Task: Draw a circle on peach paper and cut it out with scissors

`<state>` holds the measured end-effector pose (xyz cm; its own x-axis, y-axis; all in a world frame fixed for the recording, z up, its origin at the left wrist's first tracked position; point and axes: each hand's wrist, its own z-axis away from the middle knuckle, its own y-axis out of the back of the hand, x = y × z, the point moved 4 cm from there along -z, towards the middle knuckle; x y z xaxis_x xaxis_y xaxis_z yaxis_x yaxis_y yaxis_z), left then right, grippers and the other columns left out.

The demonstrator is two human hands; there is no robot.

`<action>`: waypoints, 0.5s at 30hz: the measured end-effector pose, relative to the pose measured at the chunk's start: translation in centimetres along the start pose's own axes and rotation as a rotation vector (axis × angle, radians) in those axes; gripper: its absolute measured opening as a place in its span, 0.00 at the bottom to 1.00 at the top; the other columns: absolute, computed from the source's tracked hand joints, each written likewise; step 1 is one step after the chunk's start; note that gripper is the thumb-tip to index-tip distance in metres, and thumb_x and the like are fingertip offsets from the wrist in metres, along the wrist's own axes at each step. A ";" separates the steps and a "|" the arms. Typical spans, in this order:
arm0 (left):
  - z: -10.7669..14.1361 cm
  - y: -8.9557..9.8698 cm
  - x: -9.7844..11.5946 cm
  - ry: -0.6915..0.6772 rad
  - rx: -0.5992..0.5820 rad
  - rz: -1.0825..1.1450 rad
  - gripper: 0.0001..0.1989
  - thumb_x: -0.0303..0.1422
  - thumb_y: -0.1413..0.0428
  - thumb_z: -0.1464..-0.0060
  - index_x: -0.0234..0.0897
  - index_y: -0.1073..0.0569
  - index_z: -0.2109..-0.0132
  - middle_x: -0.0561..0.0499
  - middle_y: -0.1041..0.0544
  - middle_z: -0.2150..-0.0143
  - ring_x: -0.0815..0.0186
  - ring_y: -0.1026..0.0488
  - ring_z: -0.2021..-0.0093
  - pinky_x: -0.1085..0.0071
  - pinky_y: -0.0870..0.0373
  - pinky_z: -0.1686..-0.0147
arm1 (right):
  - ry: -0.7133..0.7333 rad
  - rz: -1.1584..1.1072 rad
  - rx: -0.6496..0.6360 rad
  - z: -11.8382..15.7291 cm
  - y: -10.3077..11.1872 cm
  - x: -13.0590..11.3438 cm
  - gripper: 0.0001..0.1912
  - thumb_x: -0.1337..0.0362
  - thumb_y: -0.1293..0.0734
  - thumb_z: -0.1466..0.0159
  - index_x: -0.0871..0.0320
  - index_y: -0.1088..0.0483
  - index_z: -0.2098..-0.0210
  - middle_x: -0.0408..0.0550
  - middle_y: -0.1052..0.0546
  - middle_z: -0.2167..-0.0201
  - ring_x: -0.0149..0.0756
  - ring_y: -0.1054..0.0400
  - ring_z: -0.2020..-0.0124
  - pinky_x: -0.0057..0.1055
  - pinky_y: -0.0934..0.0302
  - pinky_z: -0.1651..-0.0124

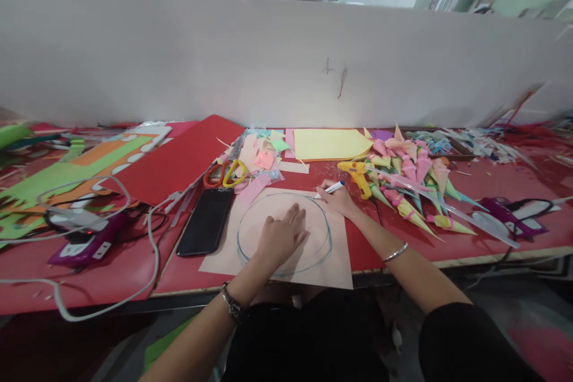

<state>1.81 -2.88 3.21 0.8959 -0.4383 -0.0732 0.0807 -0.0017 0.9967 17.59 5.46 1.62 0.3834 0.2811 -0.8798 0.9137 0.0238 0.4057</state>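
A pale pink sheet of paper [340, 250] lies at the table's front edge, with a large blue oval outline drawn on it. My left hand [283, 236] rests flat on the paper inside the oval, fingers spread. At the paper's upper right corner, my right hand [338, 198] grips a white marker [335, 187] with a dark blue end. The marker's tip points left, close to the top right part of the outline. Whether it touches the paper cannot be made out.
A black phone [205, 222] overlaps the paper's left side, below scissors [235, 173]. A yellow glue gun [357, 176] and paper cones [414, 173] stand to the right. Purple power strips [92, 242], white cables and red card [179, 158] occupy the left. A white partition [179, 59] rises behind.
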 end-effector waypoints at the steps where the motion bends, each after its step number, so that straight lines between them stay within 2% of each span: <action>1: 0.0 0.0 0.0 -0.001 -0.005 0.000 0.25 0.42 0.61 0.45 0.43 0.47 0.41 0.46 0.48 0.38 0.60 0.29 0.59 0.60 0.38 0.61 | -0.003 0.008 0.002 0.2 0.2 -0.1 0.13 0.58 0.40 0.46 0.56 0.43 0.82 0.38 0.37 0.86 0.28 0.44 0.82 0.25 0.50 0.78; 15: 0.1 0.1 0.0 -0.023 0.030 -0.012 0.25 0.42 0.62 0.44 0.42 0.47 0.41 0.46 0.46 0.38 0.60 0.29 0.60 0.60 0.37 0.62 | -0.033 0.048 0.024 3.4 1.5 -0.4 0.13 0.59 0.40 0.45 0.56 0.44 0.83 0.38 0.39 0.87 0.28 0.45 0.82 0.25 0.52 0.78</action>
<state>1.83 -2.94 3.27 0.8845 -0.4586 -0.0851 0.0782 -0.0342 0.9964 19.26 2.17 1.71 0.4309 0.2493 -0.8673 0.8969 -0.0125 0.4420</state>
